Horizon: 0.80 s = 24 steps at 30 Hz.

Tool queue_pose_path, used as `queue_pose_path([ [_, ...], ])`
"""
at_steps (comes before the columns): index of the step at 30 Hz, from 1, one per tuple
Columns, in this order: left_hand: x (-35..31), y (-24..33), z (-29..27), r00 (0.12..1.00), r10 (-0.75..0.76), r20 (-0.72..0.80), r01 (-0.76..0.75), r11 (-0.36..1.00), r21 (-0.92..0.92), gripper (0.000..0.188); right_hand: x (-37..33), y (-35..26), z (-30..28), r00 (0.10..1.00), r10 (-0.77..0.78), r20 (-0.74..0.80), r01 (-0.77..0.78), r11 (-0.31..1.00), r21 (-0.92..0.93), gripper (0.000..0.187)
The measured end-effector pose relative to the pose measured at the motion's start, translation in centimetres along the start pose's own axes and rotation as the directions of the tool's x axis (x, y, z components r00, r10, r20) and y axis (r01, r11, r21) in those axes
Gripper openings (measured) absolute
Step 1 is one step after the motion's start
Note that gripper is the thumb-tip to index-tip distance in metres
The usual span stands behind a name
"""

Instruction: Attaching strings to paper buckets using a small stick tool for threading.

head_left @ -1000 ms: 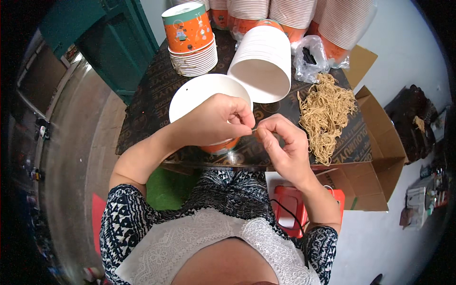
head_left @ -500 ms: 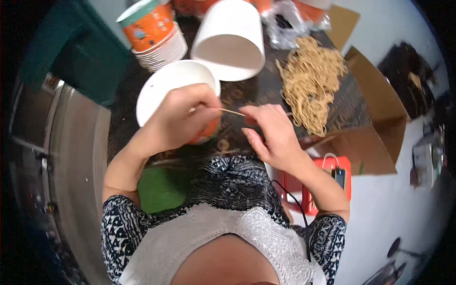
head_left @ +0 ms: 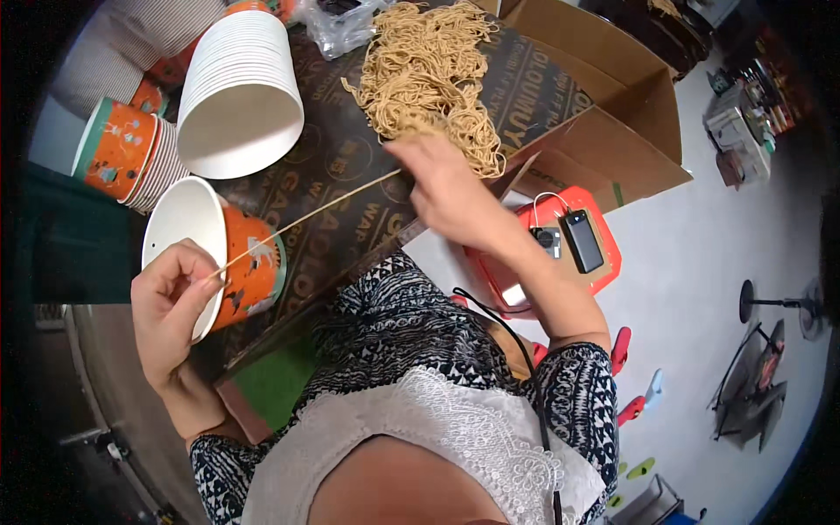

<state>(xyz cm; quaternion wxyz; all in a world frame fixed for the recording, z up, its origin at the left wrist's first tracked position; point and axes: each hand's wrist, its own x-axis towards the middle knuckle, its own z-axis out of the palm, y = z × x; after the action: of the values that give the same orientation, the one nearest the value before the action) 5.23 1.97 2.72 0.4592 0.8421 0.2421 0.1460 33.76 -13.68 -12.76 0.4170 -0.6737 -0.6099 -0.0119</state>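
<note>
One thin tan cord (head_left: 332, 203) runs straight and slantwise over the dark tabletop (head_left: 322, 109), crossing in front of the orange paper bucket (head_left: 260, 284). Left hand (head_left: 164, 302) has its lower-left bit pinched, thumb to fingertip, by the bucket's rim. Right hand (head_left: 448, 188) is by the upper-right bit, stretched palm-down toward the tangled pile (head_left: 433, 61); fingers are blurry, can't tell if they're gripping.

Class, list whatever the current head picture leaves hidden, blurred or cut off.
Head view:
Tan strand: its right end is lost at the motion-blurred right hand.
Orange bowl: inside, partly covered by the left hand.
Clear plastic bag: cut off by the top edge.
</note>
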Motion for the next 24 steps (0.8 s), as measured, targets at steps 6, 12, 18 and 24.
queue_pose_path([
  [6, -1.4, -0.4, -1.2, 0.996, -0.038, -0.078, 0.034, 0.998, -0.049, 0.012, 3.8, 5.4, -2.0, 0.992, 0.124, -0.011, -0.123, 0.99, 0.074, 0.047],
  [12, -0.2, -0.6, -0.6, 0.978, -0.206, -0.04, 0.199, 0.971, -0.132, 0.007, 3.8, -0.8, -1.0, 0.991, 0.095, -0.095, -0.062, 0.949, 0.308, 0.032],
  [18, 0.1, -0.7, 0.0, 0.99, -0.127, 0.066, 0.142, 0.933, -0.331, 0.007, 4.5, -11.4, 0.5, 0.908, -0.418, 0.018, 0.337, 0.757, 0.559, 0.025],
  [24, 0.5, -1.1, 0.0, 0.996, -0.056, 0.076, 0.075, 0.959, -0.274, 0.004, 5.4, -12.2, 1.7, 0.928, -0.35, 0.125, 0.274, 0.872, 0.405, 0.016],
])
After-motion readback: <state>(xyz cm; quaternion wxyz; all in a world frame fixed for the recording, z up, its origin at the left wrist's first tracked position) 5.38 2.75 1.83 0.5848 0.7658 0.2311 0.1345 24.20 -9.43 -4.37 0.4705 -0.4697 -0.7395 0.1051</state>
